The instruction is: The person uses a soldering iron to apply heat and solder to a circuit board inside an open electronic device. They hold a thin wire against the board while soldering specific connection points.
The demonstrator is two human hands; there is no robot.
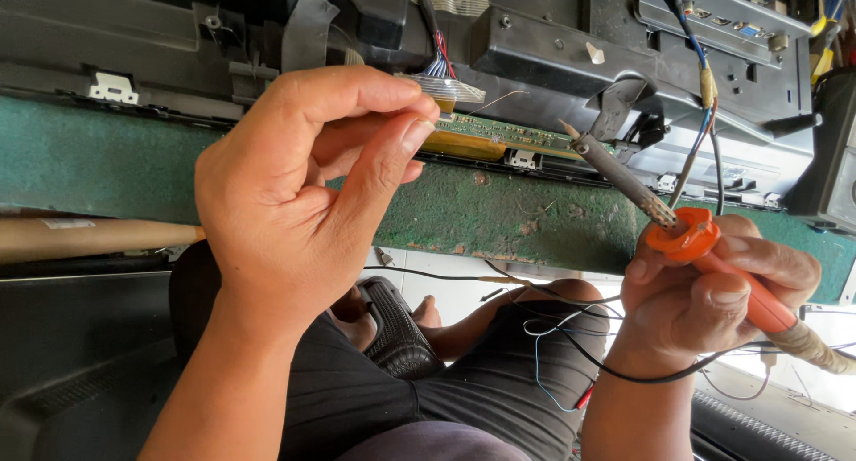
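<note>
Solder wire (499,98), thin and pale, runs from the pinched thumb and forefinger of the left hand (294,193) toward the narrow green circuit board (508,133), held so that its free end lies just above the board's edge. That hand is nearly closed: forefinger curled over, thumb pressed up against it, the other fingers folded into the palm, wrist bent back and forearm rising from the lower left.

The right hand (713,287) is wrapped around the orange handle of a soldering iron (624,180), fingers fully curled about it just behind the orange guard ring. The grip sits low on the handle, apparently to keep the fingers away from the metal barrel, which slants up and left so that the tip comes close to the board's right end; whether it touches the board I cannot tell. The iron's cord trails off to the right.

The board sits along the lower edge of an opened black monitor chassis (553,42), which lies on a green-covered workbench (107,158), with a flat ribbon cable (450,86) entering the board near the left fingertips. Thin black wires (553,323) hang loose over the person's lap below.
</note>
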